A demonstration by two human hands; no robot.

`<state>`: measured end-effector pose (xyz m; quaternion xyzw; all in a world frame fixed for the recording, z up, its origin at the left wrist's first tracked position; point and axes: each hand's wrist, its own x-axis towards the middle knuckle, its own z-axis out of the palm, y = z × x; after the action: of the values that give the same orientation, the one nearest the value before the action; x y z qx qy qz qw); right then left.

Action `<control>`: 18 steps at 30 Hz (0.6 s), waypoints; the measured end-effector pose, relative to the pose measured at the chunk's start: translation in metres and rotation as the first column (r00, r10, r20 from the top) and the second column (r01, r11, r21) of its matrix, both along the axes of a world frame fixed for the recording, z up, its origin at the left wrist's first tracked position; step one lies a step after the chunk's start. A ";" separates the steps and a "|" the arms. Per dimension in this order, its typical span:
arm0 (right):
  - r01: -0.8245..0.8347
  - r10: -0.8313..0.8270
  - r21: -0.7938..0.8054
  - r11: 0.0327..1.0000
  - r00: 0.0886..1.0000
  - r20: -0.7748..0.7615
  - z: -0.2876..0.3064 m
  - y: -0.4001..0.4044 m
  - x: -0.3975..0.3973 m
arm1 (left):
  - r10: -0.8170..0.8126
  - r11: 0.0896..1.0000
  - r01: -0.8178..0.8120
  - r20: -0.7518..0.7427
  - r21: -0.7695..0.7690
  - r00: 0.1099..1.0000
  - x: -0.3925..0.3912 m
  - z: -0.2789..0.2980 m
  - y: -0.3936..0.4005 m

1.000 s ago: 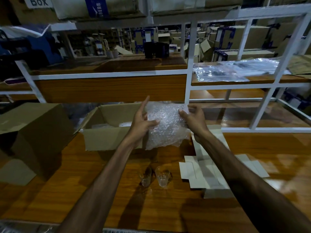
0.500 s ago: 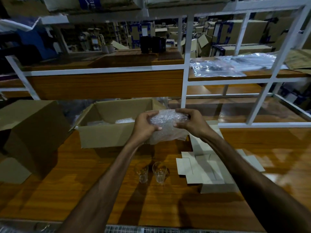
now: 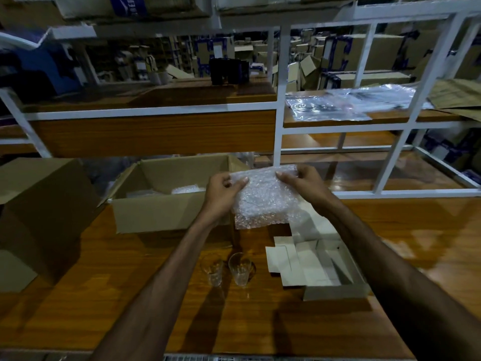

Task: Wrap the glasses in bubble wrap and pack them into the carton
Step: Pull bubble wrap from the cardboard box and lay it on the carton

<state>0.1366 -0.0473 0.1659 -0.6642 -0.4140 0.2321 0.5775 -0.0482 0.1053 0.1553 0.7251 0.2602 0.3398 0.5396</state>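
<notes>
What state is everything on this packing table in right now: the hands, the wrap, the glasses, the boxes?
Left hand: pinches the wrap's top edge.
Right hand: pinches the same edge.
Bubble wrap: held up, hanging.
Two glasses: upright, bare, on the table.
Carton: open, wrap inside.
White box: open, flaps spread.

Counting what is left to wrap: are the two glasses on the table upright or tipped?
Upright: both glasses stand on their bases, rims up.

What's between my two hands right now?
In the head view, the bubble wrap stretches between left hand and right hand, each pinching its top edge.
</notes>
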 end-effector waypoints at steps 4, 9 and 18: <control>0.023 -0.020 0.041 0.999 0.997 -0.080 -0.011 -0.001 0.003 | 0.039 0.991 -0.027 0.084 -0.134 0.996 0.012 -0.006 -0.010; 0.032 -0.034 0.030 0.999 0.997 0.067 -0.026 -0.008 0.002 | 0.163 0.971 -0.137 0.125 -0.194 0.979 0.030 -0.022 -0.023; 0.253 -0.263 0.107 0.961 0.961 0.089 -0.062 -0.050 0.020 | 0.015 0.959 0.006 0.070 -0.282 0.997 0.046 -0.056 -0.054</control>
<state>0.1563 -0.0974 0.1042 -0.6955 -0.3634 0.1003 0.6117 -0.0022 0.0516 0.0994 0.6276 0.2880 0.3263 0.6455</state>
